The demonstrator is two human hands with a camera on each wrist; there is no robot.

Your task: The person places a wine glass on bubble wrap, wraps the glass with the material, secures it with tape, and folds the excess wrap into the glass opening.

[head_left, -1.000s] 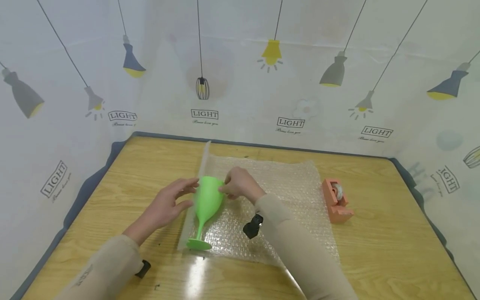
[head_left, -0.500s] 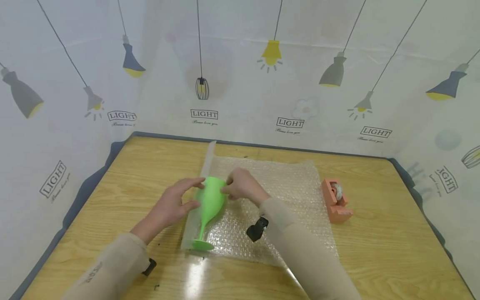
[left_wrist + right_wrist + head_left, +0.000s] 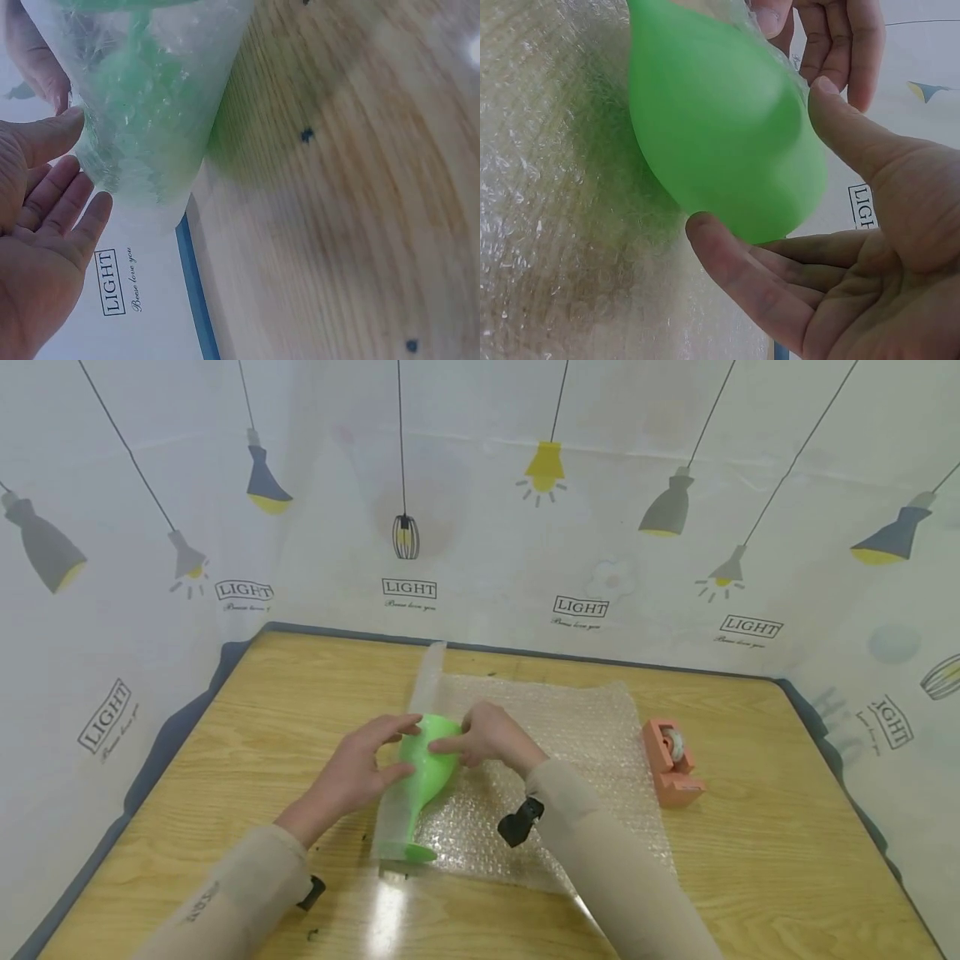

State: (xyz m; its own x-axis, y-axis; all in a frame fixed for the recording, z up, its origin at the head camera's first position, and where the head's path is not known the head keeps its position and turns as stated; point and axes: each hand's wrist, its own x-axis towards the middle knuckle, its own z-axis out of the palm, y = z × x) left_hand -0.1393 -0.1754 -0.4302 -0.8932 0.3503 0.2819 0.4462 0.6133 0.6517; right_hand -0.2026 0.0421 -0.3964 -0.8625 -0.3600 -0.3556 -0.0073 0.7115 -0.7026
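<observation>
A green plastic goblet lies on its side along the left edge of a bubble wrap sheet, its foot toward me. The wrap's left edge stands raised, partly covering the bowl, stem and foot. My left hand presses this edge against the bowl from the left; in the left wrist view the thumb touches the wrap with the fingers extended. My right hand holds the bowl near its rim from the right, thumb and fingers on either side of the bowl in the right wrist view.
A coral tape dispenser with a roll of tape stands right of the wrap. The wooden table ends at a printed backdrop at the back and both sides. A black wrist camera hangs by the right sleeve, over the wrap.
The goblet has shifted slightly right, and the wrap's left edge has folded further over it. Both hands have moved a little right with it; my right thumb now lies across the bowl.
</observation>
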